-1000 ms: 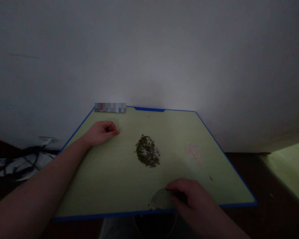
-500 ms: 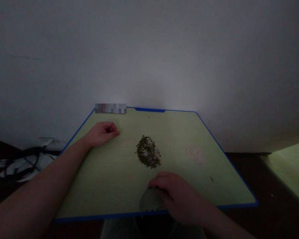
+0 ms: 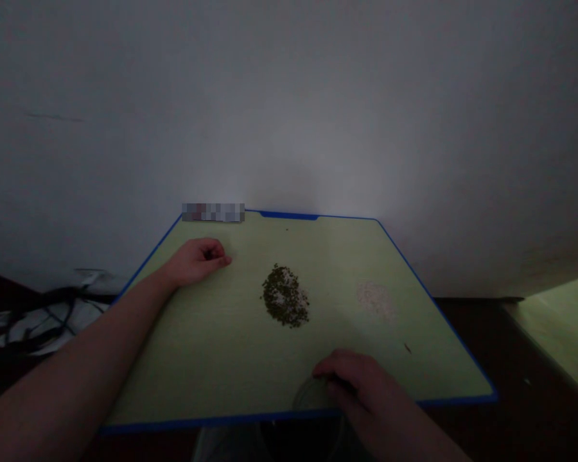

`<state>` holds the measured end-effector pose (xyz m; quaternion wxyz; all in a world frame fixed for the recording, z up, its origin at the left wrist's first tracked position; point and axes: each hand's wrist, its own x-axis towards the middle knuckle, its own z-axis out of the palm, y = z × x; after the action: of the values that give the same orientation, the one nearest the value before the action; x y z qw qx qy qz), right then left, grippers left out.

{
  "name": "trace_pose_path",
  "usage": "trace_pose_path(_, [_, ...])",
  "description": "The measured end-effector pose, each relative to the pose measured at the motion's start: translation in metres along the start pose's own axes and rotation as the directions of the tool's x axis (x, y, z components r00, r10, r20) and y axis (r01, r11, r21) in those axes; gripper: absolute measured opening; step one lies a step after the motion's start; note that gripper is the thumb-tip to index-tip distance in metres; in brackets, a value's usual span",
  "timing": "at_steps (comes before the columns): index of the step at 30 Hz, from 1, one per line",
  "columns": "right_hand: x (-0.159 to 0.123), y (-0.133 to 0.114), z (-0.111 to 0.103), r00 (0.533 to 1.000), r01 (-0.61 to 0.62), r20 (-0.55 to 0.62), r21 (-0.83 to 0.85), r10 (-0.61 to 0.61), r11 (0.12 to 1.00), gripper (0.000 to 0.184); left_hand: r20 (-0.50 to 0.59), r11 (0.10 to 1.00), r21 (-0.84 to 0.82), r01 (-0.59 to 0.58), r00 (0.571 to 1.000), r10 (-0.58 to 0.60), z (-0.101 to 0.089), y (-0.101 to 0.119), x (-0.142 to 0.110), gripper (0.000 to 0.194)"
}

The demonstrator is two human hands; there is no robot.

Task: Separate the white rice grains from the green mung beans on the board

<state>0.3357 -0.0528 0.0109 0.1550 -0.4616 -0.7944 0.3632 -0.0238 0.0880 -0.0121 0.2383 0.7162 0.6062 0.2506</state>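
My right hand [image 3: 354, 382] pinches the rim of a clear, round, shallow dish [image 3: 309, 393] at the front edge of the table. The dish is see-through and dim, and part of it is hidden by my fingers. My left hand [image 3: 197, 260] rests on the left of the tabletop, its fingers curled in and the thumb lying along them, with nothing visible in it. Between my hands, farther in, lies a pile of green and pale grains [image 3: 285, 298] mixed together. A thin spread of pale grains [image 3: 376, 300] lies on the right.
The pale green table [image 3: 197, 359] has a blue rim and stands against a grey wall. A small dark stick [image 3: 407, 348] lies at the right. Below the front edge is a dark round container [image 3: 298, 439]. Cables [image 3: 52, 314] lie on the left, beyond the table.
My right hand has moved right and slightly nearer with the dish, which is now tilted. Dark grains seen at its near edge before no longer show. My left hand stays put.
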Motion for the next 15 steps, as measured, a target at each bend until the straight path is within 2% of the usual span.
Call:
trace_pose_path(2, [-0.002,0.003,0.0,0.996,0.02,-0.085,-0.021,-0.022,1.0,0.025,-0.002,1.0,-0.011,0.0,1.0,0.0,0.0,-0.001,0.0,0.028])
trace_pose_path(4, [-0.002,0.004,0.002,0.972,0.073,-0.218,-0.074,-0.088,0.995,0.023,-0.003,1.0,-0.027,0.002,1.0,-0.003,0.001,-0.002,0.0,0.028])
trace_pose_path(6, [0.001,0.003,0.009,0.913,0.199,-0.321,-0.187,-0.251,0.962,0.024,-0.002,0.999,-0.039,0.006,1.0,-0.007,0.002,-0.002,0.0,0.027])
trace_pose_path(7, [0.004,0.001,0.014,0.867,0.277,-0.343,-0.268,-0.36,0.923,0.024,-0.001,0.999,-0.043,0.008,1.0,-0.008,0.002,-0.001,0.0,0.027])
trace_pose_path(9, [0.01,-0.004,0.025,0.776,0.415,-0.276,-0.454,-0.567,0.789,0.022,-0.003,0.999,-0.045,0.011,1.0,-0.011,0.002,0.0,0.001,0.027])
trace_pose_path(10, [0.014,-0.007,0.032,0.73,0.437,-0.256,-0.536,-0.633,0.722,0.021,-0.004,0.999,-0.042,0.014,1.0,-0.014,0.002,0.001,0.001,0.027])
trace_pose_path(12, [0.019,-0.011,0.042,0.724,0.427,-0.205,-0.617,-0.658,0.661,0.02,-0.004,0.999,-0.031,0.017,1.0,-0.017,0.002,0.003,0.001,0.027])
trace_pose_path(15, [0.021,-0.012,0.048,0.747,0.387,-0.184,-0.661,-0.639,0.643,0.024,0.006,1.0,-0.021,0.005,1.0,-0.005,0.002,0.004,0.001,0.026])
